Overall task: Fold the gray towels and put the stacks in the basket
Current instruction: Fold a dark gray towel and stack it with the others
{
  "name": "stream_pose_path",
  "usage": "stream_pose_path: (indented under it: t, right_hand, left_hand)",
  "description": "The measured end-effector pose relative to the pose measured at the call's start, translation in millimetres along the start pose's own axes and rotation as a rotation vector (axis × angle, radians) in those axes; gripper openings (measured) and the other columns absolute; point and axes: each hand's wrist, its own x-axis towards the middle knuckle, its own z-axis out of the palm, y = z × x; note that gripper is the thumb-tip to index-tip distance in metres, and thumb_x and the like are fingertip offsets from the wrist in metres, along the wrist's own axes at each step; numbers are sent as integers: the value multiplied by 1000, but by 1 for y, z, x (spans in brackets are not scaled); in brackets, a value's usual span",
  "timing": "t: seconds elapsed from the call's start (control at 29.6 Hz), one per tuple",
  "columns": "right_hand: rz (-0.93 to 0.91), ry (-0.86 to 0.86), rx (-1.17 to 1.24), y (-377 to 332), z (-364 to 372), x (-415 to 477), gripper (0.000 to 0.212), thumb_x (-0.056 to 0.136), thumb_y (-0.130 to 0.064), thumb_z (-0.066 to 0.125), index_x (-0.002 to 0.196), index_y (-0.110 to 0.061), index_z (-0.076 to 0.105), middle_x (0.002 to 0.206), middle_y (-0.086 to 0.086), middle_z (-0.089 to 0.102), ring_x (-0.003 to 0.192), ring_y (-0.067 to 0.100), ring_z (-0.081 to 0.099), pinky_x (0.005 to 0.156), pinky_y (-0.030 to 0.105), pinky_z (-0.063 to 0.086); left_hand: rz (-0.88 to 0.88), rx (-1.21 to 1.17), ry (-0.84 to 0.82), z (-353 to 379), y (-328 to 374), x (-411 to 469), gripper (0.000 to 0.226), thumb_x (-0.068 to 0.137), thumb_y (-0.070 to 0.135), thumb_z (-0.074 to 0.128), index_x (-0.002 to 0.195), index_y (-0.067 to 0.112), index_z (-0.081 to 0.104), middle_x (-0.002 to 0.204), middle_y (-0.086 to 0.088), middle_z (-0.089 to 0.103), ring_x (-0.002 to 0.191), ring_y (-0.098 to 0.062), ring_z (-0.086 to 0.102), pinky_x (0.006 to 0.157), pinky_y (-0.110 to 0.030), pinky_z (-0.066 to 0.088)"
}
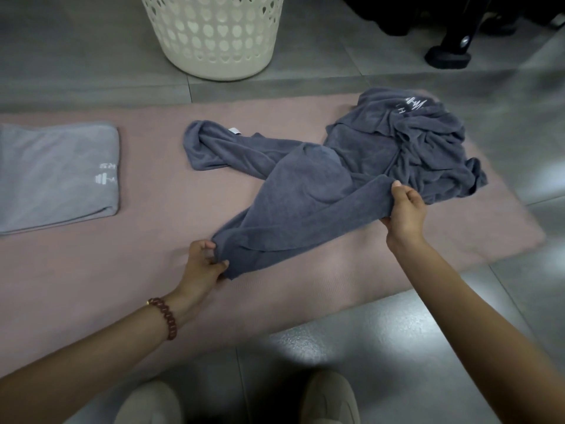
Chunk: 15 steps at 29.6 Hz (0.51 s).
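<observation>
A dark gray towel point(305, 191) lies half spread on a pink mat point(128, 270), its far end bunched at the upper left. My left hand point(203, 264) pinches its near corner. My right hand point(405, 209) grips the near edge further right, lifted slightly off the mat. Behind it sits a crumpled heap of more dark gray towels point(412, 148) with white lettering. A lighter gray folded towel point(58, 175) rests flat at the mat's left end. The white perforated basket point(214, 35) stands on the floor beyond the mat; its inside is out of view.
Gray floor tiles point(367, 347) surround the mat. A black stand foot point(448, 58) and dark equipment sit at the far right. My two light shoes point(328, 399) show at the bottom edge. A bead bracelet point(165, 316) is on my left wrist.
</observation>
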Motion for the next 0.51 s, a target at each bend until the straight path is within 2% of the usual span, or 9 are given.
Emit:
stream_pose_path:
  t: [0.07, 0.17, 0.2, 0.3, 0.37, 0.44, 0.51]
  right_hand:
    - [-38, 23, -31, 1, -2, 1, 18, 96, -21, 51, 79, -20, 52, 82, -6, 55, 75, 5, 53, 73, 24, 50]
    - [-83, 89, -57, 1, -10, 4, 21, 96, -17, 51, 75, -21, 50, 78, -8, 50, 72, 2, 46, 70, 13, 42]
    - [-82, 102, -57, 0, -12, 5, 22, 96, -17, 51, 75, -21, 49, 78, -8, 50, 73, 3, 46, 71, 13, 42]
    - [-72, 130, -55, -3, -19, 11, 24, 95, -17, 50, 72, -21, 48, 77, -6, 49, 74, 7, 47, 81, 29, 44]
    - [-91, 119, -65, -7, -19, 12, 25, 95, -16, 50, 70, -21, 47, 74, -5, 48, 71, 8, 45, 78, 33, 42]
    - [-114, 95, -66, -13, -16, 13, 23, 94, -16, 51, 73, -20, 46, 74, -4, 47, 71, 11, 46, 71, 29, 43]
    - [-145, 74, -93, -24, -9, 9, 14, 93, -14, 51, 81, -20, 48, 81, -2, 50, 73, 15, 49, 60, 26, 45]
  left_hand:
    - [27, -35, -20, -5, 10, -2, 33, 90, -11, 44, 87, 22, 46, 96, -8, 55, 76, -18, 55, 47, -17, 49]
    - [71, -175, -35, -16, 30, -2, 26, 94, -4, 44, 93, 17, 59, 95, -5, 61, 82, -18, 59, 60, -19, 55]
    - [97, -203, -41, -20, 37, 0, 24, 95, -1, 44, 96, 15, 61, 94, -4, 64, 82, -16, 62, 64, -19, 56]
    - [164, -250, -15, -33, 58, 9, 20, 96, 5, 46, 101, 14, 62, 84, 6, 72, 75, -4, 67, 64, -16, 55]
    - [201, -264, 38, -41, 70, 17, 20, 95, 5, 47, 102, 17, 62, 83, 10, 72, 70, 1, 66, 62, -14, 54]
    - [240, -248, 54, -45, 83, 25, 26, 94, 2, 48, 114, 16, 58, 85, 12, 70, 69, 4, 65, 63, -12, 53]
    - [269, -236, 50, -48, 98, 29, 38, 92, -4, 49, 124, 16, 51, 77, 19, 71, 69, 5, 65, 64, -11, 53]
